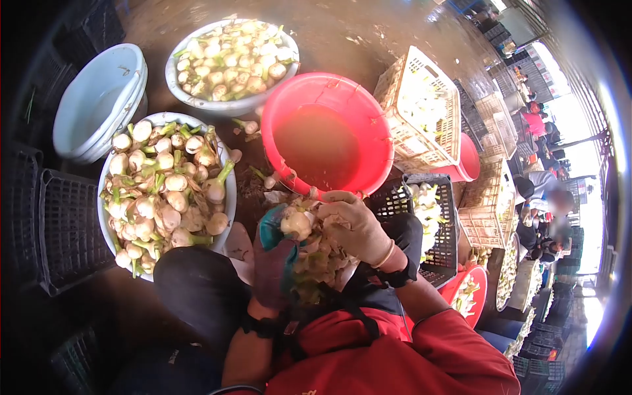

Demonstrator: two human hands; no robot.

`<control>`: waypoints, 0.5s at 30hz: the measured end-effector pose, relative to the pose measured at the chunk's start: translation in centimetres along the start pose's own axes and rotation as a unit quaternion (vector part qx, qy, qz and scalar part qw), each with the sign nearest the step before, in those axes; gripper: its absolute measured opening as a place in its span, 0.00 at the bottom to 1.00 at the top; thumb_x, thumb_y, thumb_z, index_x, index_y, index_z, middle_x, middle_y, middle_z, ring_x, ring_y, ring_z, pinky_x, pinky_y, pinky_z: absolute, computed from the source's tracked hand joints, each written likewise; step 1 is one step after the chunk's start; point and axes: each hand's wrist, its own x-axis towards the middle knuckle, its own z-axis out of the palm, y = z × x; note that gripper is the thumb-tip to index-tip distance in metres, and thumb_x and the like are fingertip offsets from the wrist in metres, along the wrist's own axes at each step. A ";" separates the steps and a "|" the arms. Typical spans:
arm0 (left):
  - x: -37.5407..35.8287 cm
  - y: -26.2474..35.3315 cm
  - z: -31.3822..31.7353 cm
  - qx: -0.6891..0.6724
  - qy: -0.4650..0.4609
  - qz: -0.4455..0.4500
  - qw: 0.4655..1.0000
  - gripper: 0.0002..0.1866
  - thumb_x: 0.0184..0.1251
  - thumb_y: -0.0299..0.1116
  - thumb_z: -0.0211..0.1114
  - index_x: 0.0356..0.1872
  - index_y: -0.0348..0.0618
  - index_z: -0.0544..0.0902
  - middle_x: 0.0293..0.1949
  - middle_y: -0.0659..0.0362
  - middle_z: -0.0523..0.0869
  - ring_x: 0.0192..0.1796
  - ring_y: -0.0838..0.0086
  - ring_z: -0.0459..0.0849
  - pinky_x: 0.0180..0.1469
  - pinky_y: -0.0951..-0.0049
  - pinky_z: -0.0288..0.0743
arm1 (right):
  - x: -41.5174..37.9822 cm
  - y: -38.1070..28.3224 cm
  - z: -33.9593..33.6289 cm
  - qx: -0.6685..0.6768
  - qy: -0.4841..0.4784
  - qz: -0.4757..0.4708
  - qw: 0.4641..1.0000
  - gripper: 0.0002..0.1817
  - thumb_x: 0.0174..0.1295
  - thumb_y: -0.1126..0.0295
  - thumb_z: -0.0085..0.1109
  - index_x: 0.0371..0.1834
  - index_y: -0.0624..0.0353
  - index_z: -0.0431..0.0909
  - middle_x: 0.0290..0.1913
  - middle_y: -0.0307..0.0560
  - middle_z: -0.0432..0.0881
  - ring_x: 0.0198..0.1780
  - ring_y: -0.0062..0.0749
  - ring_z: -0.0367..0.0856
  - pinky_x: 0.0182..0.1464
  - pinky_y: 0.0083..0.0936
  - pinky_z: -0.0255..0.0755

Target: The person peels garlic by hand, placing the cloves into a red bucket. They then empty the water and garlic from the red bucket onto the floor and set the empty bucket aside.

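A pale, round bulb (pixel 296 224) is held up between my hands, above my lap. My left hand (pixel 274 253), in a teal and dark glove, has its fingers wrapped round the bulb's left side. On the right, my right hand (pixel 355 227) wears a cream glove; its fingers are bent beside the bulb, and what they pinch, if anything, is too small to make out. Loose peeled skins (pixel 320 263) are heaped below both hands. Close on the left, a basin (pixel 232 191) is piled with untrimmed bulbs with green stems.
Beyond my hands is a red tub (pixel 385 155) of murky water. Another basin (pixel 172 82) of bulbs and stacked blue basins (pixel 69 125) are farther left. Crates (pixel 449 227) of bulbs line the right. Several people sit at the far right.
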 end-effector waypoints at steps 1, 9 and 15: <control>-0.1 0.0 0.1 0.000 -0.003 -0.001 1.000 0.21 0.69 0.29 0.54 0.62 0.39 0.69 0.55 0.55 0.77 0.53 0.75 0.78 0.53 0.72 0.76 | -0.1 -0.5 0.3 0.004 0.015 0.021 1.000 0.12 0.50 0.80 0.55 0.38 0.57 0.80 0.43 0.48 0.78 0.47 0.45 0.77 0.49 0.36 0.73; 0.4 -1.7 -1.3 0.443 0.021 0.298 0.845 0.22 0.53 0.21 0.65 0.52 0.38 0.75 0.51 0.51 0.79 0.54 0.59 0.78 0.59 0.62 0.71 | -0.9 -1.4 3.4 -0.156 0.054 0.089 0.982 0.04 0.51 0.72 0.61 0.31 0.57 0.80 0.37 0.49 0.78 0.42 0.47 0.78 0.45 0.38 0.72; 0.0 -1.8 -1.6 0.437 0.003 0.291 0.851 0.24 0.54 0.16 0.62 0.55 0.40 0.74 0.55 0.54 0.76 0.59 0.66 0.75 0.64 0.68 0.68 | -1.2 -1.4 5.5 -0.216 0.121 0.083 0.965 0.03 0.52 0.74 0.59 0.30 0.58 0.76 0.35 0.50 0.77 0.39 0.49 0.77 0.42 0.40 0.72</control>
